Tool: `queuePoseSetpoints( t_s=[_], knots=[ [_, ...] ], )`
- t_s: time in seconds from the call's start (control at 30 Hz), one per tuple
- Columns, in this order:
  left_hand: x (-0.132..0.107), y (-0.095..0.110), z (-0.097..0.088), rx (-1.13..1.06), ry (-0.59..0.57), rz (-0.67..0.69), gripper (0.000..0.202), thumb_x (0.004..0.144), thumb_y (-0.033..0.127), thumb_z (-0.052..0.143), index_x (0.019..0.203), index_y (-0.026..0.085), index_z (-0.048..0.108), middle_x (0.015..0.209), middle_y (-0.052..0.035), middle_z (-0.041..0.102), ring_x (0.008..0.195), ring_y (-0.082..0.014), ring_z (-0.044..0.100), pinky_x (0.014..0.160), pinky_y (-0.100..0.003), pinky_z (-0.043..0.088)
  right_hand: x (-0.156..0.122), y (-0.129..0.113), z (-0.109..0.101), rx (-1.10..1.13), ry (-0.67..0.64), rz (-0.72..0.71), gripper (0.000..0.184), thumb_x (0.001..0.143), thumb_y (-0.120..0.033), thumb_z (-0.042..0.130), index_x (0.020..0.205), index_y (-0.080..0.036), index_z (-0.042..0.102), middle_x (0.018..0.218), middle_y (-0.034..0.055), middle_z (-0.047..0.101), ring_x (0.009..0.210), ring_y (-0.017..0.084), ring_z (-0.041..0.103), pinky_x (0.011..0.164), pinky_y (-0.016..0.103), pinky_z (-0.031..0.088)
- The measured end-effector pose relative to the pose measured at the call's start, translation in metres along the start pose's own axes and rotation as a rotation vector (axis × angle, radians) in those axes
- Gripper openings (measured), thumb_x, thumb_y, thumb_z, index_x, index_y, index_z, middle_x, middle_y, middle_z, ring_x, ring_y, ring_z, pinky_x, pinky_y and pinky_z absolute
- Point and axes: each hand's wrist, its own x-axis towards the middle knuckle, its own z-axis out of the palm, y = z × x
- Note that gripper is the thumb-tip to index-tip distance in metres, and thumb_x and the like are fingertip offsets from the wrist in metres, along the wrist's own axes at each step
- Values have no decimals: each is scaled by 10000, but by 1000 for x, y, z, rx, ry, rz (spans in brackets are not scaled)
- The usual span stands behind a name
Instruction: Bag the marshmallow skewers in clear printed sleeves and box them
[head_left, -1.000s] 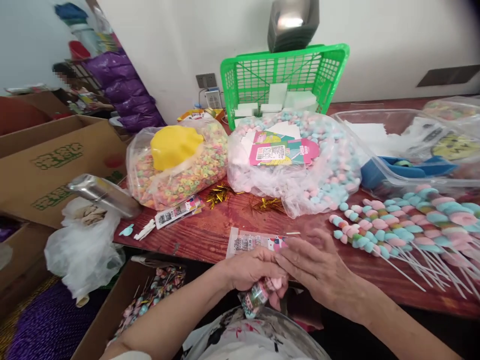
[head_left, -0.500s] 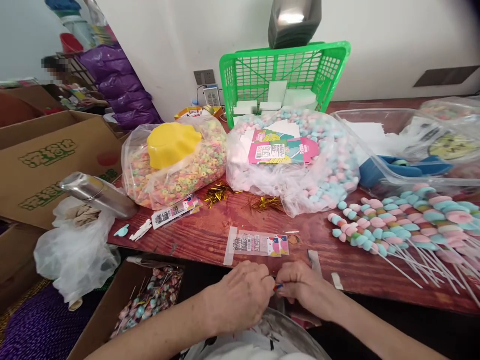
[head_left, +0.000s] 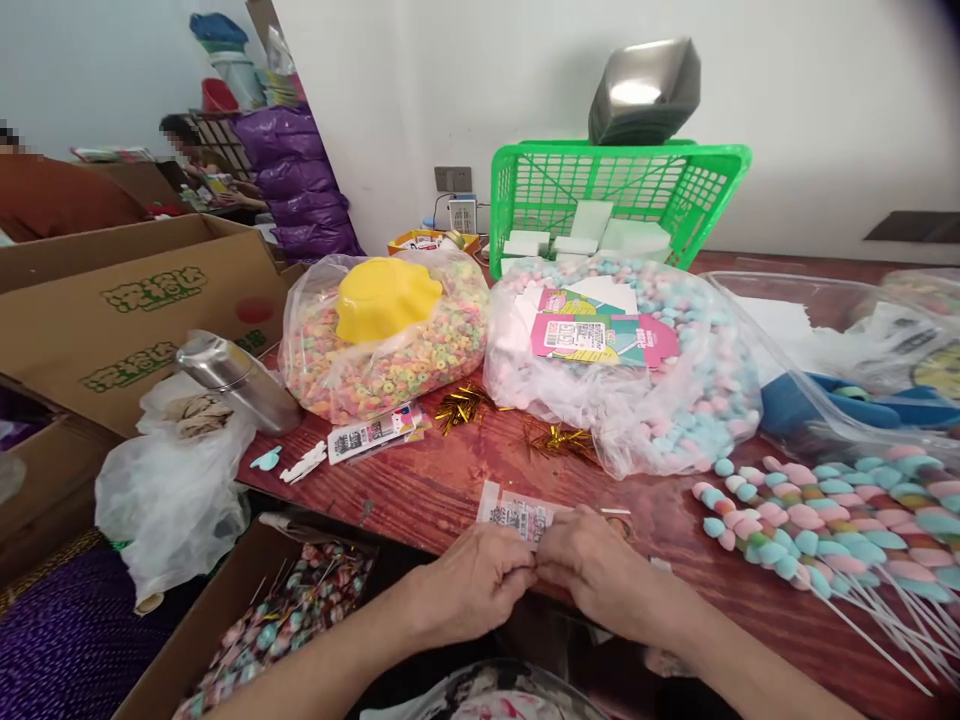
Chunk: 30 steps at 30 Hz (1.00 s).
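Observation:
My left hand point(head_left: 472, 585) and my right hand point(head_left: 596, 570) meet at the table's front edge, fingertips pinched together. Whatever lies between them is hidden by the fingers. Just behind them, flat printed clear plastic sleeves point(head_left: 517, 517) lie on the table, partly covered by my right hand. To the right is a pile of marshmallow skewers point(head_left: 832, 510), pink, blue and brownish, on white sticks point(head_left: 874, 625). Tufts of gold tinsel point(head_left: 461, 405) rest further back. Below on the left, a cardboard box point(head_left: 195, 620) contains many marshmallow skewers point(head_left: 292, 600).
Behind stand a bag of ring-shaped candy point(head_left: 390, 375) with a yellow scalloped bowl point(head_left: 386, 300), a bag of marshmallows point(head_left: 697, 400), a green basket point(head_left: 622, 155) and a clear tub point(head_left: 810, 375). A steel flask point(head_left: 240, 380) leans left. Two people are in the background.
The view has shifted, so the table's things appear further right and lower. My hands have come together over the table edge, and the small coloured thing between my fingers is no longer visible.

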Motion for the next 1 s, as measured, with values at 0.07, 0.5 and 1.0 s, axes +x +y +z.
queuePoseSetpoints(
  t_s=[0.07, 0.5, 1.0],
  knots=[
    [-3, -7, -2, 17, 123, 7, 265, 842, 209, 502, 603, 157, 603, 632, -17, 545, 623, -124, 474, 632, -247, 372, 23, 21, -6, 54, 81, 152, 198, 855, -153, 523, 701, -232, 619, 681, -27, 637, 662, 128, 578, 647, 235, 426],
    [6, -26, -9, -1136, 431, -370, 283, 655, 359, 768, 659, 109, 635, 550, -2, 587, 405, -81, 539, 405, -172, 322, 63, 83, 1, 203, 448, 338, 181, 806, -203, 522, 803, -221, 703, 806, 33, 707, 758, 175, 638, 736, 308, 473],
    [26, -16, 1, -1220, 511, -308, 250, 676, 316, 748, 687, 134, 576, 582, 11, 606, 451, -106, 575, 454, -203, 389, 54, 83, 1, 755, 739, 542, 317, 717, -402, 631, 922, -165, 681, 714, 64, 711, 527, 161, 623, 398, 232, 397]
  ],
)
